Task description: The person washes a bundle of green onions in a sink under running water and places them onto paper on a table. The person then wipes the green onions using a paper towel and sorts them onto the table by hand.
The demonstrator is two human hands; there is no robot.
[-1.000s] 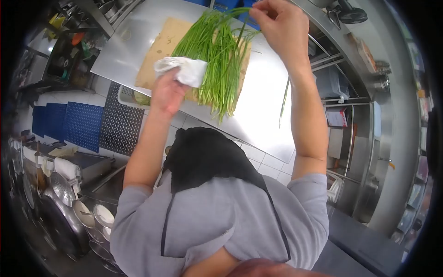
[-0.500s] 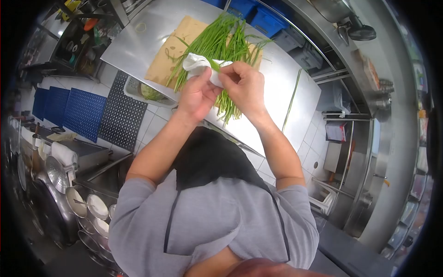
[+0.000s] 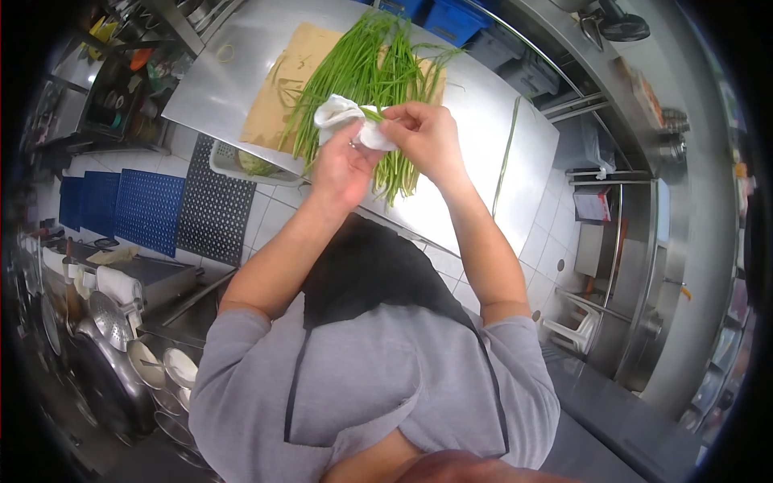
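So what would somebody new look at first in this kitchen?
Probably the big heap of long green stalks, spread over a tan board on the shiny metal table. Next, maybe the bright white cloth in the left hand, with the right hand at its edge. One lone stalk lies apart, to the person's right.

The left hand (image 3: 345,169) holds a white cloth (image 3: 334,115), the right hand (image 3: 424,138) against it; green stalks (image 3: 366,60) cover a tan board (image 3: 267,111) on the desk (image 3: 467,173), a lone stalk (image 3: 506,155) farther right.
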